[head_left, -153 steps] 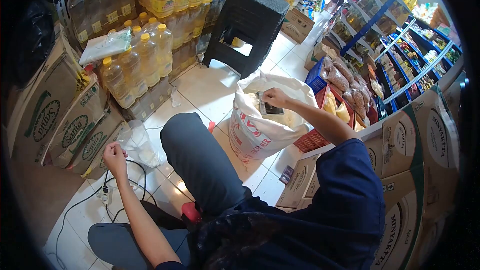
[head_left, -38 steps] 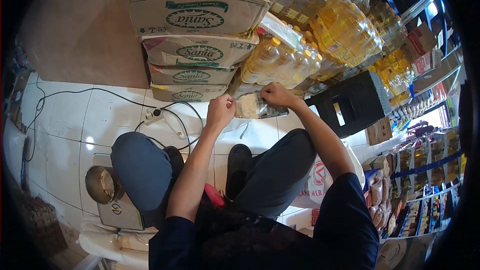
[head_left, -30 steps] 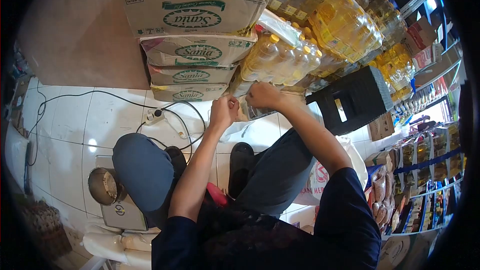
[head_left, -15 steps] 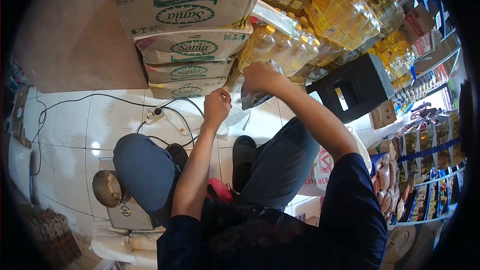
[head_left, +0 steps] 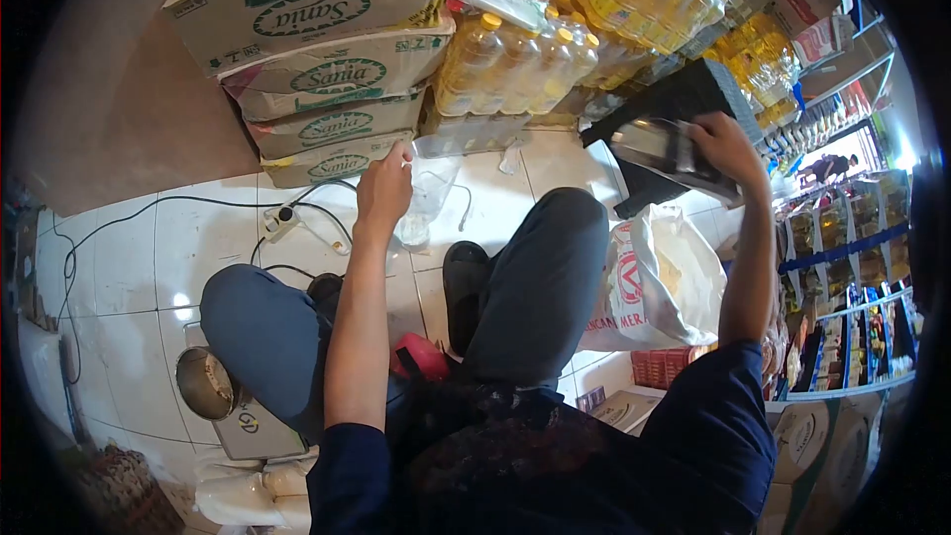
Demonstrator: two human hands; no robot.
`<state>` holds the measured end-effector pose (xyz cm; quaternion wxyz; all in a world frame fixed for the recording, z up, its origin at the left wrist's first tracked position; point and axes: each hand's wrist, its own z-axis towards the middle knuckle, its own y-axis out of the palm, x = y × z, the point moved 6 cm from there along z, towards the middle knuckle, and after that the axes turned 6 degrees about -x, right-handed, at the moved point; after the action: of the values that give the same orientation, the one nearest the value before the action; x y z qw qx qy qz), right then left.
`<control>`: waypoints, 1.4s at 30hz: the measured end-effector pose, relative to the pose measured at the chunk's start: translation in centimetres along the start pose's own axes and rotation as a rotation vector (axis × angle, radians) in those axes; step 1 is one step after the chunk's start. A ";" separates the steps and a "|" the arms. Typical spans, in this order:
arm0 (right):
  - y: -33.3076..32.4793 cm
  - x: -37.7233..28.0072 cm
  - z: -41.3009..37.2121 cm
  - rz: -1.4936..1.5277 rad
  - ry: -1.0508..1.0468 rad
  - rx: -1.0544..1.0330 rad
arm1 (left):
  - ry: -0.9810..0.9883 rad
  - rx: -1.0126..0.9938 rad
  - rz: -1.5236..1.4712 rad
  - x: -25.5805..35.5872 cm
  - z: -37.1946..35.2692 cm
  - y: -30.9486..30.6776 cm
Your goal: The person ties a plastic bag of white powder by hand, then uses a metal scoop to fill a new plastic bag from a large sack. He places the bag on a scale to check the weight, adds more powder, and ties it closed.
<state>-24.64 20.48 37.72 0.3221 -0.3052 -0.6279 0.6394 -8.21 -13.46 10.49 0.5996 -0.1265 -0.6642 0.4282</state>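
My left hand [head_left: 384, 188] is closed, its fingers pinching the upper edge of a clear plastic bag [head_left: 428, 200] that hangs down to the white tiles. At the right, my right hand [head_left: 728, 147] grips a shiny metal scoop [head_left: 656, 147], which is smeared by motion. The scoop is in front of a black plastic crate [head_left: 684, 99]. Below it stands an open white sack [head_left: 634, 287] with red print and pale contents.
Stacked Sania cartons [head_left: 332, 74] and wrapped packs of yellow oil bottles [head_left: 515, 64] stand ahead. A power strip [head_left: 280, 223] and black cable lie on the floor. Beside my left knee is a metal pot [head_left: 205, 383]. Shelves of goods [head_left: 852, 277] line the right.
My right hand has swung right with the scoop, from beside the bottles to the crate. My left hand has shifted slightly left, and the plastic bag now hangs nearer it. The view has turned slightly.
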 end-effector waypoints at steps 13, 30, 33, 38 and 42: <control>6.5 16.4 -19.2 -0.101 0.480 -0.245 | 0.085 0.010 0.073 1.0 0.3 0.4; 16.6 19.8 -16.9 -0.050 0.611 -0.589 | 0.281 -0.287 0.042 4.0 -1.0 1.3; 16.8 19.9 -17.0 -0.022 0.623 -0.612 | 0.298 -0.260 0.151 4.4 -1.1 2.5; 17.4 21.1 -18.1 -0.023 0.675 -0.634 | 0.186 -0.100 0.186 4.4 -0.3 3.0; 18.5 22.6 -18.4 -0.151 0.498 -0.669 | 0.244 0.055 0.208 2.2 0.9 3.1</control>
<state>-24.27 49.57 19.06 0.3929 -0.4912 -0.7245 0.2817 -10.63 -10.44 9.88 0.6316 -0.2294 -0.5576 0.4874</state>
